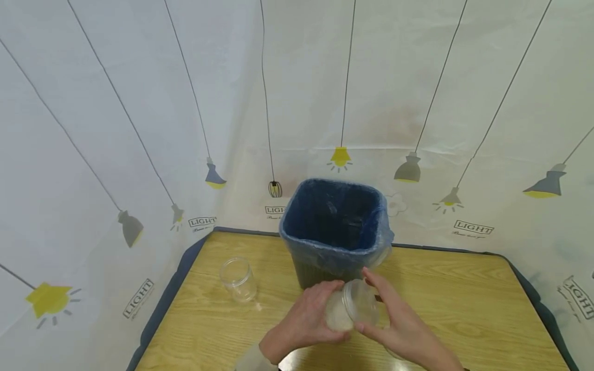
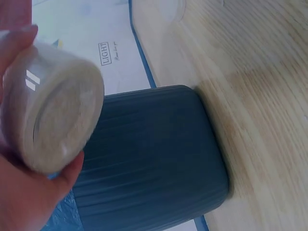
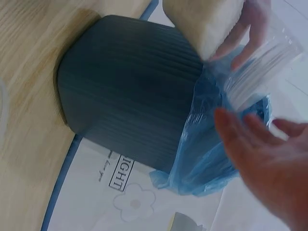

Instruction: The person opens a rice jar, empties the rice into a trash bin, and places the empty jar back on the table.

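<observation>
A clear plastic jar [image 1: 340,310] with pale, grainy contents lies tilted in my left hand [image 1: 310,315], its ridged clear top end toward the right. In the left wrist view, the fingers and thumb curl round the jar's side [image 2: 62,110], with its base facing the camera. My right hand [image 1: 399,322] is at the jar's top end, thumb and forefinger spread on either side of it in the head view. Seen from the right wrist, the right hand [image 3: 269,159] is blurred, its loosely bent fingertips close beside the ridged top [image 3: 260,72].
Just beyond the hands, a dark bin [image 1: 306,270] lined with a blue plastic bag [image 1: 334,247] stands on the wooden table [image 1: 195,330]. A clear jar [image 1: 238,281] stands to its left. Part of a clear round rim [image 1: 394,354] shows beneath the right wrist. Printed sheeting [image 1: 306,103] surrounds the table.
</observation>
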The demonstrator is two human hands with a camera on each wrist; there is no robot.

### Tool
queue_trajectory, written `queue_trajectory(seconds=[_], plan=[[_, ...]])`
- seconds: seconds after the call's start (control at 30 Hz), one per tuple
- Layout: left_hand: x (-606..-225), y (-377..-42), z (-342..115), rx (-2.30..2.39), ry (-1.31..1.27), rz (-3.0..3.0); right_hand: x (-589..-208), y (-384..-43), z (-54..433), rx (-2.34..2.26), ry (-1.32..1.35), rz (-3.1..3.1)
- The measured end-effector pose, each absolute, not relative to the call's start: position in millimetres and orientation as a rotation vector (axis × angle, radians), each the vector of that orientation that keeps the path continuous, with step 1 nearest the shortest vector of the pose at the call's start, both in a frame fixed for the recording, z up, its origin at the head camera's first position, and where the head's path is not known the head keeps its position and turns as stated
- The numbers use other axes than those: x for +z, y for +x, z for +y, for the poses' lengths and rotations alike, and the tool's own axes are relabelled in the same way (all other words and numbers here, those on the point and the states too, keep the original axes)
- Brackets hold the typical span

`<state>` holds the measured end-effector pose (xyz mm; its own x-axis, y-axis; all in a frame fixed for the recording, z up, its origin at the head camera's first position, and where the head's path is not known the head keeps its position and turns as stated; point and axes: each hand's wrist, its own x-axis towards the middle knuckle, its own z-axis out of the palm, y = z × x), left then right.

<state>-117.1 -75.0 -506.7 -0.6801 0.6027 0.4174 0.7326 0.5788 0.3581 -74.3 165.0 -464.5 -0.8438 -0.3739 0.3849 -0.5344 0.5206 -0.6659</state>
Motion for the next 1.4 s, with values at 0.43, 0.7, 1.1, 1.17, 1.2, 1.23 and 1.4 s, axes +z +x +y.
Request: queue_trajectory(seconds=[0.43,0.7,1.1,1.17,1.2,1.23,1.4], plan=[[-518,-114,-64,-0.463,-0.942,-2.300,-462,-72,147,1.267,0.278,-2.779],[-520,-114,-64,-0.451,-0.970,-2.311,-462,-72,149,1.291,0.367,-2.726],[-511,-115,-67,-0.569,-1.059,-2.423,-463,-76,161,1.225,0.695,-2.587],[-509,-115,-67,-0.585,-1.079,-2.449,-462,-76,163,1.217,0.731,-2.572],[-508,-115,-67,-0.593,-1.089,-2.462,-462,-76,164,1.211,0.749,-2.564],[-506,-115,-67,-0.602,-1.100,-2.475,-461,-76,165,1.196,0.766,-2.555],[-500,-117,-69,-0.657,-1.150,-2.531,-462,-77,170,1.100,0.845,-2.522]])
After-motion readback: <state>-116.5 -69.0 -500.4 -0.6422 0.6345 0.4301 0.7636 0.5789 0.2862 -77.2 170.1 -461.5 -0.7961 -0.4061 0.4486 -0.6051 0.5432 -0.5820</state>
